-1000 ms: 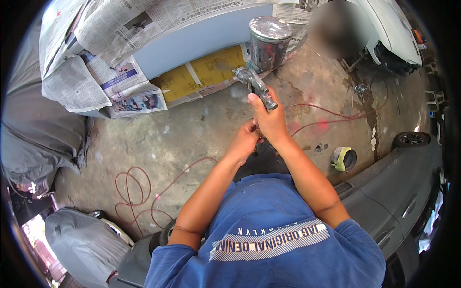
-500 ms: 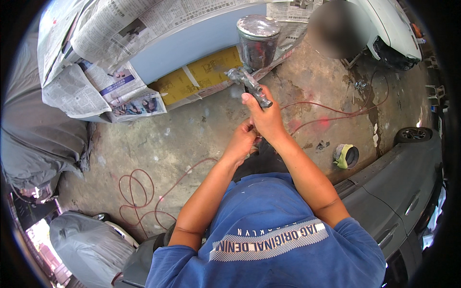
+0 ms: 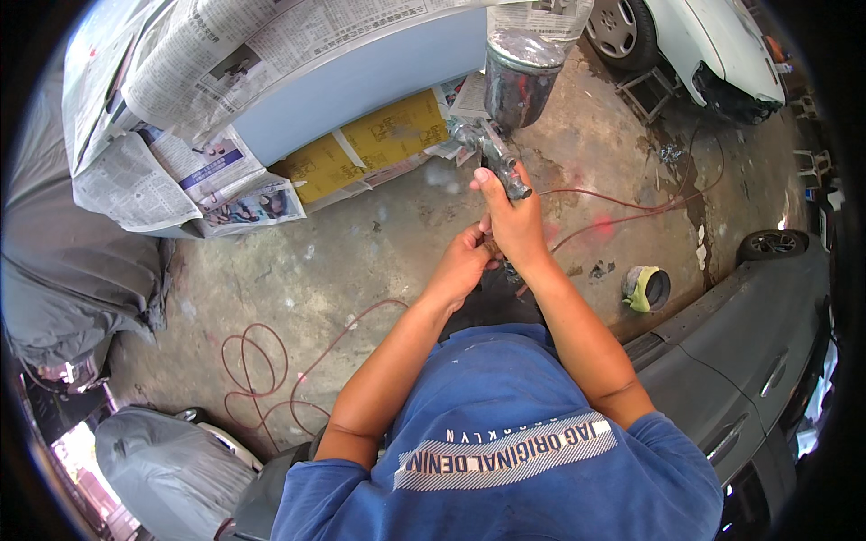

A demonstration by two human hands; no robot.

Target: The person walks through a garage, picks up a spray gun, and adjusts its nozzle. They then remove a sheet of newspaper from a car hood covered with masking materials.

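My right hand grips a paint-stained metal spray gun, its thumb up along the back of the body. A dark, paint-streaked cup with a silvery lid stands upright on the gun's front. Just below the grip, my left hand has its fingers closed around a small brownish fitting at the gun's lower end, partly hidden by the fingers. The gun's nozzle faces a light blue panel, edged with newspaper and yellow masking sheet.
A thin red hose loops over the stained concrete floor. Right of me are a grey car and a round container with a yellow-green cloth. A white car stands far right, near a small metal stand. Grey-covered shapes fill the left.
Both hands have shifted slightly to the right with the spray gun and its cup. The brownish fitting by my left fingers shows more clearly.
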